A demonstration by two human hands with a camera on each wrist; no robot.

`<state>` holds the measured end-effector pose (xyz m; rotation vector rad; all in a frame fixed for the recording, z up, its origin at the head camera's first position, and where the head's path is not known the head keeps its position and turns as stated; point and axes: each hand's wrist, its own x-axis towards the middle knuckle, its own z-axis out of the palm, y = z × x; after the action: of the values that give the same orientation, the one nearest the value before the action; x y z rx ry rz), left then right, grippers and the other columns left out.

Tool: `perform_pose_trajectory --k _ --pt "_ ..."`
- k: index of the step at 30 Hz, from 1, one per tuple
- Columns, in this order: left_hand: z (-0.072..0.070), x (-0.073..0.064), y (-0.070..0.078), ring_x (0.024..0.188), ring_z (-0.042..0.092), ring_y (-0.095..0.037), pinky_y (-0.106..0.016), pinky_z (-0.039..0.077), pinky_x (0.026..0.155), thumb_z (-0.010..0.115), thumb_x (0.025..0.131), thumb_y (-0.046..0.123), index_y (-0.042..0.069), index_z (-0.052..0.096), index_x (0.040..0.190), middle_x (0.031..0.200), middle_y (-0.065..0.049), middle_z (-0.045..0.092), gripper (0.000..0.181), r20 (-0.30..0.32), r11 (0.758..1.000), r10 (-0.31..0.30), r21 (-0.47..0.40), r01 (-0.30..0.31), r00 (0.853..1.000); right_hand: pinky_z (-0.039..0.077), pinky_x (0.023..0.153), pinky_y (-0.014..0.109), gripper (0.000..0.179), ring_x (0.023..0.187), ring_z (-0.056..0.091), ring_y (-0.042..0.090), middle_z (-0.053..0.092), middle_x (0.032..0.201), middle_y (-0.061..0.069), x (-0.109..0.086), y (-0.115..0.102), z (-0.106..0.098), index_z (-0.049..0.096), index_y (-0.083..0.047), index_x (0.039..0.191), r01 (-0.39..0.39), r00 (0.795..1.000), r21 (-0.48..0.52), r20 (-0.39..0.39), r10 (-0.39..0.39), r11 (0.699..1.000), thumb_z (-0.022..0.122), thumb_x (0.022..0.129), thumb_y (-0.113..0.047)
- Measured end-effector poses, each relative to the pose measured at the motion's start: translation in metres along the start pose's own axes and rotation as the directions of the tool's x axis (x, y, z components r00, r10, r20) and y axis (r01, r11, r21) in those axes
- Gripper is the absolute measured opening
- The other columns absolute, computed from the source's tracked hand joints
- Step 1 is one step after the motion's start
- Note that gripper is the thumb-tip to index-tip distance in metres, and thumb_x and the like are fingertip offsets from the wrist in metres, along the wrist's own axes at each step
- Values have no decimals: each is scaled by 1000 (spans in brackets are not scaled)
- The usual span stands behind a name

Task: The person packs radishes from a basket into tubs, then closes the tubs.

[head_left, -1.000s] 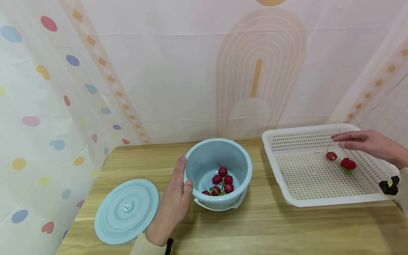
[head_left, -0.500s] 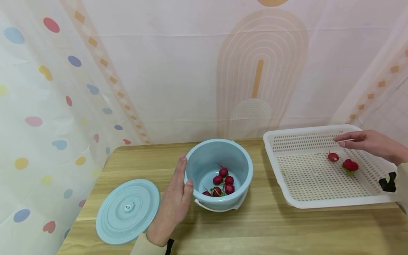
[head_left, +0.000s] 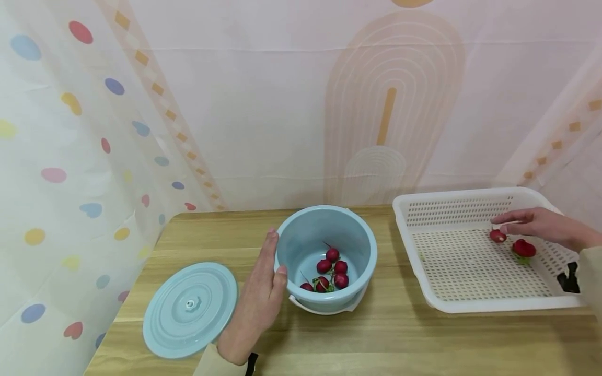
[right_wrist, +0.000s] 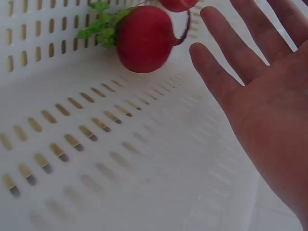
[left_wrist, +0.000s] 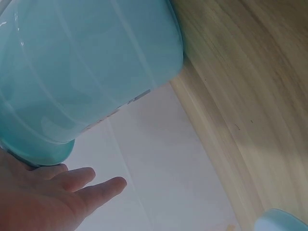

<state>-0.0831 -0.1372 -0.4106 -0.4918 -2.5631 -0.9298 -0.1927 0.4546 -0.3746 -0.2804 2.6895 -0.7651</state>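
Observation:
A light-blue bucket (head_left: 305, 235) with several red radishes (head_left: 340, 281) at its bottom stands mid-table. Against the left side of its rim rests my left hand (head_left: 256, 300), fingers straight. The left wrist view shows those fingers by the rim of the bucket (left_wrist: 96, 57), which looks sideways there. At the right, my right hand (head_left: 541, 225) hovers inside a white perforated basket (head_left: 498, 307), its fingertips just above one radish (head_left: 498, 236). In the right wrist view its fingers are spread and hold nothing. A second radish (head_left: 524, 248) with green leaves lies nearer me, below the hand.
A round light-blue lid (head_left: 190, 310) lies flat on the wooden table (head_left: 376, 339), left of my left hand. The bucket's white handle (head_left: 324, 312) hangs down at its front. A patterned cloth (head_left: 263, 104) covers the wall behind the table.
My right hand has lowered toward the radish in the basket. My left hand stays against the bucket. The view has shifted slightly, so everything sits a little farther right.

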Motion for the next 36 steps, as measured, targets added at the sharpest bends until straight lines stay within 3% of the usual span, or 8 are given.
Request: perform_pose_trajectory --k 5,12,17,21,24,26,31,36 --pt "1 0 -1 155 26 -26 -50 31 119 44 110 26 6 20 165 172 -7 19 64 2 1000 0 12 0 1000 49 94 63 50 118 61 44 60 135 34 3 7 6 58 11 137 -9 1000 -23 2 9 1000 62 104 -26" --pt "2 -1 -1 155 26 -26 -50 32 119 45 110 25 6 19 166 172 -7 20 64 3 1000 -3 17 3 1000 49 93 63 53 128 49 58 45 145 43 6 13 13 56 10 140 6 1000 -4 23 -6 1000 61 104 -28" --pt "3 0 -1 155 26 -26 -50 31 119 45 109 24 6 20 165 171 -9 22 64 2 1000 -6 18 6 1000 49 94 63 48 127 50 57 53 140 39 9 10 15 63 7 135 14 1000 -30 18 -13 999 65 102 -27" --pt "3 0 -1 155 26 -25 -49 31 119 46 109 23 6 21 165 172 -6 20 64 0 1000 -11 18 11 1000 53 92 42 41 121 60 23 61 135 31 12 6 17 69 2 130 64 998 -60 14 -63 996 71 98 -24" --pt "3 0 0 155 27 -26 -50 32 119 46 109 22 7 21 165 172 -5 20 64 3 1000 -19 16 19 1000 51 83 26 36 110 55 0 66 131 24 14 4 18 72 -2 125 103 995 -90 6 -103 991 74 96 -23" --pt "3 0 0 155 27 -26 -50 32 119 46 109 22 7 20 166 172 -6 20 64 4 1000 -23 15 23 1000 52 85 29 35 112 58 5 66 129 23 15 2 19 72 -1 124 118 993 -106 10 -117 987 74 95 -22" --pt "3 -1 0 154 28 -27 -50 33 119 49 107 18 6 21 165 171 -9 22 65 -2 1000 -20 16 20 1000 53 87 42 34 118 61 40 67 126 26 18 -3 22 72 2 122 138 990 -154 19 -137 978 74 95 -19" --pt "3 0 0 154 29 -27 -51 33 118 51 106 15 7 21 165 171 -10 23 67 -4 1000 -22 17 22 1000 52 83 27 31 109 61 21 69 122 19 22 -2 25 72 0 121 139 990 -130 33 -136 982 74 95 -16"
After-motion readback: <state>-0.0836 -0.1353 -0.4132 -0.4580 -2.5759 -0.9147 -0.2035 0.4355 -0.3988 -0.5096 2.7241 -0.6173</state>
